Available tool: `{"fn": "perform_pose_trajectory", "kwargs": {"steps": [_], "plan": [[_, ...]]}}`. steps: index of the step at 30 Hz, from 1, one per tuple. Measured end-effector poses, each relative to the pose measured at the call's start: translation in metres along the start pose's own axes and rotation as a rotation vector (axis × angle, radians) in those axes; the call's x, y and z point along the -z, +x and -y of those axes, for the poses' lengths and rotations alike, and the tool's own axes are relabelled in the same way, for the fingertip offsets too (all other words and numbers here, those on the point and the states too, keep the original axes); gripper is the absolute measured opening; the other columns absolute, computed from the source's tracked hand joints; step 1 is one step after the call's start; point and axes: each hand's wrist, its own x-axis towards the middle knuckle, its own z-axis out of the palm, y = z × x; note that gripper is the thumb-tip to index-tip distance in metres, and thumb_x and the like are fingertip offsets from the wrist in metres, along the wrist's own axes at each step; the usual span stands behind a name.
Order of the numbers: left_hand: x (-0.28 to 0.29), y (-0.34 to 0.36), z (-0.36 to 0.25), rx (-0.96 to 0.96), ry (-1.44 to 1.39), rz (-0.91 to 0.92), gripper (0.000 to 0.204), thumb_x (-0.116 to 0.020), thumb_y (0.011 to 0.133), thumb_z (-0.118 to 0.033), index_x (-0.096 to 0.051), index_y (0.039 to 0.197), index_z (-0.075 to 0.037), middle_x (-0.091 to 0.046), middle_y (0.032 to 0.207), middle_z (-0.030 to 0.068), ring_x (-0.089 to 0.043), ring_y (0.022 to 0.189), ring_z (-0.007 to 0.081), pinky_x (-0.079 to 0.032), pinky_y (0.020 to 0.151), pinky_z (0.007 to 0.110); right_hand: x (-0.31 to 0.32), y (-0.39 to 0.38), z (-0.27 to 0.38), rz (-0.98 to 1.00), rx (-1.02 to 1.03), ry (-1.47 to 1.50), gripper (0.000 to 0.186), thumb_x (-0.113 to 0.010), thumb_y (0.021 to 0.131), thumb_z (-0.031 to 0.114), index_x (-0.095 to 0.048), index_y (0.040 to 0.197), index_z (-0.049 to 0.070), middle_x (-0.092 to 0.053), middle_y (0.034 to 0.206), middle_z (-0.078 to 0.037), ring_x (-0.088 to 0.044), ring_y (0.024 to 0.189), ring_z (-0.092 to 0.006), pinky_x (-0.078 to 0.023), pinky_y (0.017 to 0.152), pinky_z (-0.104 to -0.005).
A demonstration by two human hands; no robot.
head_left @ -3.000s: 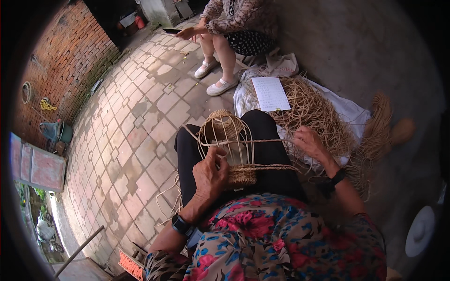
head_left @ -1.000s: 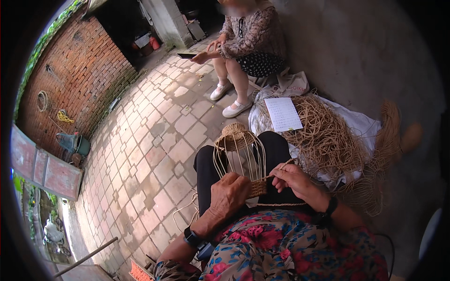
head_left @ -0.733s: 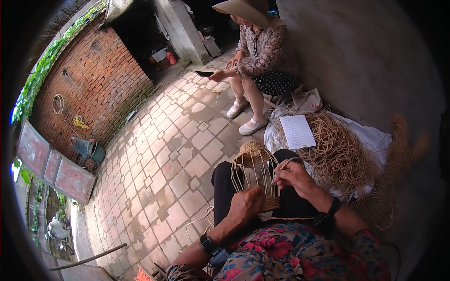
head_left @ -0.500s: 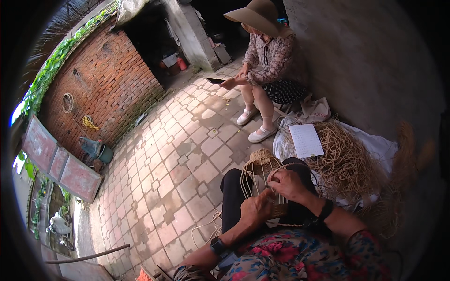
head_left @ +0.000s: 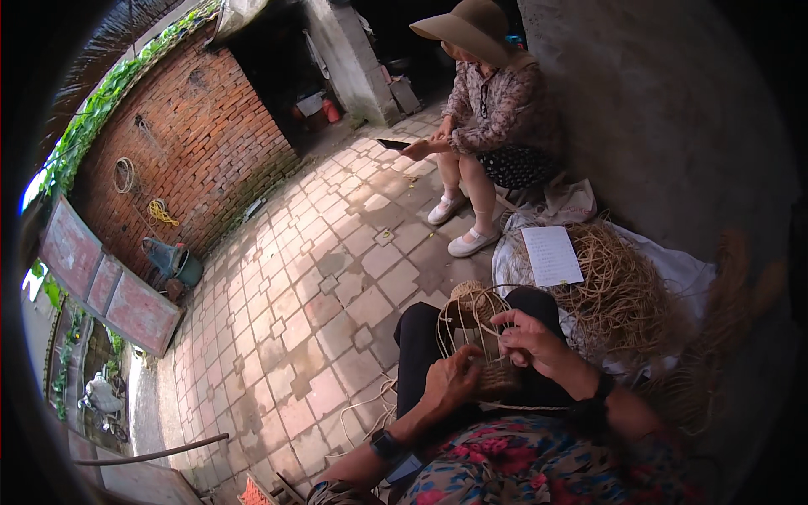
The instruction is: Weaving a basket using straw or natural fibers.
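A partly woven tan basket (head_left: 497, 383) lies across my lap, its bare, pale spokes arching between a woven band near me and another woven part farther off. My left hand (head_left: 450, 380) is closed on the basket's left side, the fingertips pinched at the spokes. On the right, my right hand (head_left: 539, 343) pinches a thin cord at the spokes, with the thumb and fingers bent together. That cord's exact path between the fingers is too small to make out. Another length of cord (head_left: 530, 407) runs out to the right below the woven band.
A heap of tan cord (head_left: 619, 290) lies on a white sheet (head_left: 665, 261) to my right, with a written paper (head_left: 552, 255) on it. Ahead sits a person in a wide hat (head_left: 471, 34), holding a dark tablet (head_left: 393, 144). Loose cord (head_left: 370, 408) lies on the paving at my left.
My right hand has shifted slightly right and its fingers have lifted and opened a little. My left hand has drawn slightly back toward me, away from the right. The basket has tilted slightly.
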Motion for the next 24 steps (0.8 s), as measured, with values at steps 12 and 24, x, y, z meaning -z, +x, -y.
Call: {"fn": "perform_pose_trajectory", "kwargs": {"steps": [12, 24], "plan": [[0.028, 0.034, -0.004, 0.227, -0.417, 0.629, 0.025, -0.052, 0.091, -0.021, -0.059, 0.104, 0.0, -0.06, 0.077, 0.0039, -0.062, 0.07, 0.0115, -0.052, 0.062, 0.027, 0.062, -0.021, 0.008, -0.243, 0.118, -0.588, 0.018, -0.058, 0.091, 0.021, -0.06, 0.094, 0.004, -0.057, 0.078, 0.002, -0.053, 0.062, -0.0041, -0.042, 0.051, -0.0178], [0.012, 0.019, -0.004, 0.313, -0.659, 0.453, 0.027, -0.052, 0.094, -0.024, -0.057, 0.101, 0.002, -0.061, 0.082, 0.0061, -0.066, 0.071, 0.0161, -0.055, 0.064, 0.028, 0.014, 0.052, -0.006, -0.387, 0.39, -1.087, 0.011, -0.064, 0.082, 0.016, -0.06, 0.084, 0.005, -0.061, 0.079, -0.011, -0.062, 0.071, -0.0297, -0.05, 0.064, -0.0406]]}}
